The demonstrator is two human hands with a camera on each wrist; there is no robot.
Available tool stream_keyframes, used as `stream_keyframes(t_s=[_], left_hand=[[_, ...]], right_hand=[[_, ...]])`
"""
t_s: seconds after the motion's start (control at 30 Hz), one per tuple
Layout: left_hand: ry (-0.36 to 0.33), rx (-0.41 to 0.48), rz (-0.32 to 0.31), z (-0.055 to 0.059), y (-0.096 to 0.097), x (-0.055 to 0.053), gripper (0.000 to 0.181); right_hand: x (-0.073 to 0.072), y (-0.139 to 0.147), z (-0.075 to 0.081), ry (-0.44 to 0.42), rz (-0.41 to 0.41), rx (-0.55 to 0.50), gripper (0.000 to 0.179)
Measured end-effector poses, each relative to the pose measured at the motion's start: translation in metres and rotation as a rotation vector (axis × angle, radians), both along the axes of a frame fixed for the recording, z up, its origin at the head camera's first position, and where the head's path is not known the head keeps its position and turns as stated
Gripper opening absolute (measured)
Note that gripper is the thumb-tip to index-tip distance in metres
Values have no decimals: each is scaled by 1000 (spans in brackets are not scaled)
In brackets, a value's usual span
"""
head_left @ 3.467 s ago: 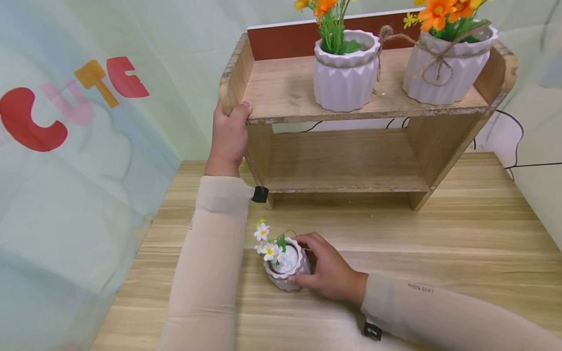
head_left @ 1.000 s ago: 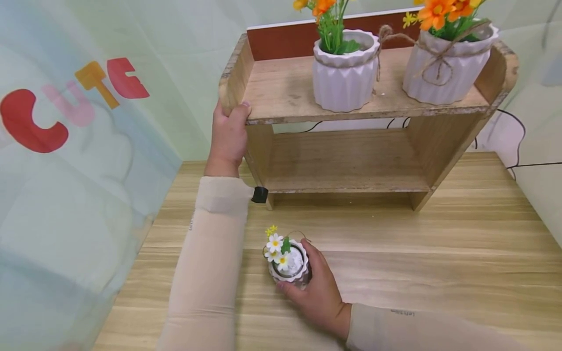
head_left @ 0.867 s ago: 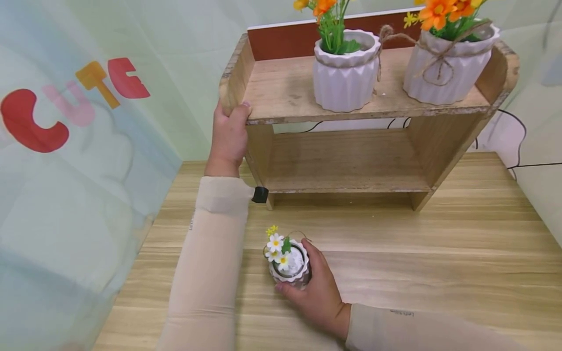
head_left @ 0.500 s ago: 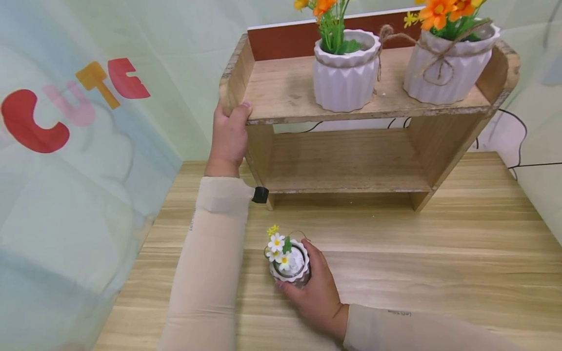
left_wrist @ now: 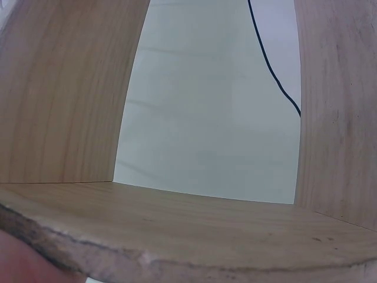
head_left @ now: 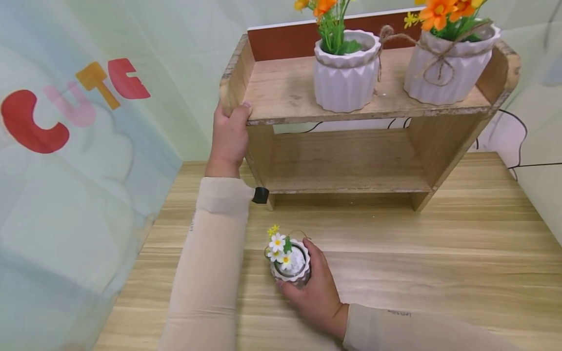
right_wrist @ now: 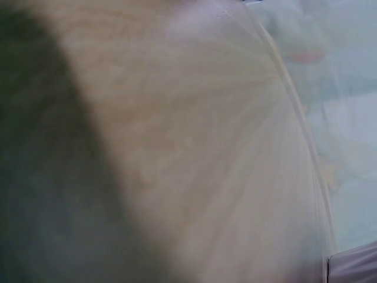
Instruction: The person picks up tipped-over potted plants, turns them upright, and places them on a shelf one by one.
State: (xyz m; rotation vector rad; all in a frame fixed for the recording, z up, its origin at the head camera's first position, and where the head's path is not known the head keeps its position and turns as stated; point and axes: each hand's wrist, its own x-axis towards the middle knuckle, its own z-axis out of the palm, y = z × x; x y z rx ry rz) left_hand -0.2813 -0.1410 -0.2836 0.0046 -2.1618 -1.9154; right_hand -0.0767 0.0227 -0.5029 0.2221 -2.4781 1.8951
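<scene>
My left hand (head_left: 229, 139) grips the left end of a two-tier wooden shelf (head_left: 351, 163), its thumb lying on the upper board's front corner. In the left wrist view, part of that hand (left_wrist: 29, 262) shows below a rough board edge (left_wrist: 177, 268). On the table in front, my right hand (head_left: 317, 292) holds a small white ribbed flowerpot (head_left: 303, 279) from its right side. White daisies (head_left: 277, 243) with yellow centres and a green leaf rise from it, over white filling. Whether the pot's base touches the table is hidden. The right wrist view is mostly blurred.
Two larger white pots, one in the middle (head_left: 344, 80) and one at the right (head_left: 445, 70), stand on the top board with orange flowers and twine. The wood-grain table (head_left: 439, 273) spreads around the shelf. A printed backdrop (head_left: 110, 195) hangs on the left.
Since the oldest frame, my right hand has swung lower around the small pot, which sits slightly further right and more upright. Over the last second, hardly anything has moved. My left hand has stayed put.
</scene>
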Motion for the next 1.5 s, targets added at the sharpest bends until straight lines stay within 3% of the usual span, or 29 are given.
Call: stream_keyframes(t_s=[0.33, 1.03, 1.5], left_hand=[[-7, 8, 8, 1, 1, 1, 68], [-30, 6, 4, 2, 3, 3, 66], [-13, 19, -4, 1, 3, 2, 67]], right_hand=[[1, 0, 1, -19, -6, -24, 99], [-1, 5, 4, 51, -21, -7, 94], [-3, 3, 23, 28, -41, -85, 94]])
